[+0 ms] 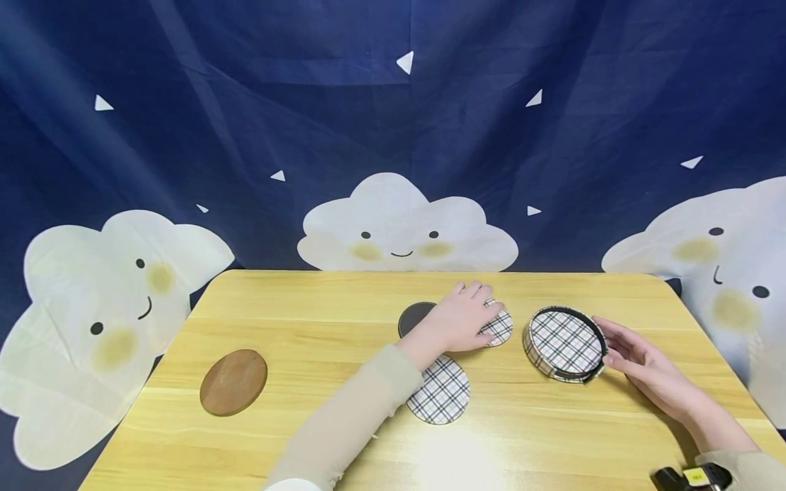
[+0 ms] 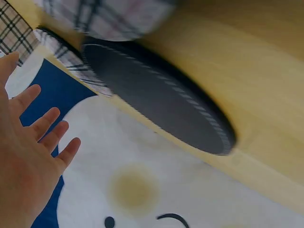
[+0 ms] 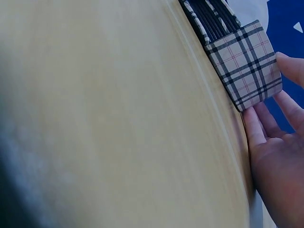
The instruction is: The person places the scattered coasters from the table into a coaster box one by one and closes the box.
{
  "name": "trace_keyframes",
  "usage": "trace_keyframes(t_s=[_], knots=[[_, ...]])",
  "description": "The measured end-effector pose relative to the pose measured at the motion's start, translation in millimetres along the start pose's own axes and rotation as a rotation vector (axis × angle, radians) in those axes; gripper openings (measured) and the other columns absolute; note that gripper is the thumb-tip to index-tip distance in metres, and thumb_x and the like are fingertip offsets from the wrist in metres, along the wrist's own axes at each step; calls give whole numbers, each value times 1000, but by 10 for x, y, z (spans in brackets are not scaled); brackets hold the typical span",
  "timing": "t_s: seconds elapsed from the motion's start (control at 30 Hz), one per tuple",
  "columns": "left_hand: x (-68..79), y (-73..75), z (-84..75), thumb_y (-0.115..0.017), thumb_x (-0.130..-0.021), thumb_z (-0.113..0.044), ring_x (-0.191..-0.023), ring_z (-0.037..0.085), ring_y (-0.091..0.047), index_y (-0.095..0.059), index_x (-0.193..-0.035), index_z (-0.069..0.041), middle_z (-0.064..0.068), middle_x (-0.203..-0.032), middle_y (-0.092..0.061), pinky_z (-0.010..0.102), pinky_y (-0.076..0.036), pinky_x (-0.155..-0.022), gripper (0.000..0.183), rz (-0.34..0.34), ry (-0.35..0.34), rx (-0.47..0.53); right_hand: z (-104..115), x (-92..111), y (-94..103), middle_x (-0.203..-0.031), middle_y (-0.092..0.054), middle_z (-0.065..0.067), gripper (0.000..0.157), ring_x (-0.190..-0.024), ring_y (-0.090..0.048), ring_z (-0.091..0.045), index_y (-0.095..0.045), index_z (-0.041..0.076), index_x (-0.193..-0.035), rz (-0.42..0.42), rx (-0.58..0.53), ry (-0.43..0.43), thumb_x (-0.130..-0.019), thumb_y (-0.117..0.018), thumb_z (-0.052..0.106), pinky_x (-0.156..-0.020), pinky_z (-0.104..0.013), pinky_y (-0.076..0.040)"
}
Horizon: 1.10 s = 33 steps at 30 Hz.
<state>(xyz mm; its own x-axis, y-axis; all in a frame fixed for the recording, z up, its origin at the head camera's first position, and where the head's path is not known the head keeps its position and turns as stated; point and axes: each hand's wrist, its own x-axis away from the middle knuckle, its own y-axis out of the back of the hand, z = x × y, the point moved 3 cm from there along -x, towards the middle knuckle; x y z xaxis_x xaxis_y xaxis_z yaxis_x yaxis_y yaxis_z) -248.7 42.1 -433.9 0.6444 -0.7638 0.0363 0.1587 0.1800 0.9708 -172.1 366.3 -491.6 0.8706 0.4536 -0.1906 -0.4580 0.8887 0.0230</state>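
Observation:
In the head view my left hand (image 1: pixel 457 320) reaches over a round plaid coaster (image 1: pixel 500 326), its fingers spread. The left wrist view shows those fingers (image 2: pixel 45 123) loosely extended with nothing gripped. Beneath that wrist lie a black round coaster (image 1: pixel 415 318), dark face up, and another plaid coaster (image 1: pixel 441 395) nearer the front. At the right, my right hand (image 1: pixel 641 368) holds the side of a round plaid coaster holder (image 1: pixel 565 341) with a black inner rim. Thumb and fingers straddle the holder's plaid wall (image 3: pixel 247 66) in the right wrist view.
A brown wooden disc (image 1: pixel 233 382) lies at the left of the wooden table (image 1: pixel 319 307). Behind the table's back edge hangs a dark blue curtain (image 1: pixel 344 123) with smiling clouds. A black device with a yellow label (image 1: pixel 695 475) sits at the right wrist.

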Motion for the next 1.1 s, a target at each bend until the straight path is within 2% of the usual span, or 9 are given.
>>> trace_keyframes(t_s=[0.23, 0.5, 0.8, 1.1], knots=[[157, -153, 141, -56, -103, -59, -151, 25, -40, -48, -158, -27, 6, -160, -46, 48, -35, -125, 64, -3, 37, 43, -4, 11, -1, -157, -53, 14, 67, -138, -54, 5, -32, 9, -166, -2, 1, -4, -105, -38, -17, -107, -9, -43], [320, -329, 253, -55, -103, -62, -152, 27, -41, -46, -159, -26, 9, -163, -44, 51, -37, -125, 67, -3, 72, 40, -9, 20, 0, -157, -52, 15, 66, -138, -53, 6, -33, 10, -166, -6, 4, -8, -105, -38, -16, -107, -9, -43], [499, -397, 352, -55, -103, -63, -150, 28, -43, -49, -157, -28, 9, -161, -46, 53, -34, -126, 64, 8, 97, 55, 9, 11, -13, -157, -52, 16, 66, -138, -53, 6, -32, 10, -166, -11, 9, -18, -105, -38, -16, -107, -8, -42], [595, -459, 413, -51, -103, -66, -146, 28, -46, -47, -159, -29, 9, -157, -49, 53, -37, -123, 67, 22, 102, 70, 22, -8, -17, -156, -53, 17, 64, -137, -54, 7, -32, 10, -166, -24, 22, -26, -106, -40, -13, -106, -8, -43]])
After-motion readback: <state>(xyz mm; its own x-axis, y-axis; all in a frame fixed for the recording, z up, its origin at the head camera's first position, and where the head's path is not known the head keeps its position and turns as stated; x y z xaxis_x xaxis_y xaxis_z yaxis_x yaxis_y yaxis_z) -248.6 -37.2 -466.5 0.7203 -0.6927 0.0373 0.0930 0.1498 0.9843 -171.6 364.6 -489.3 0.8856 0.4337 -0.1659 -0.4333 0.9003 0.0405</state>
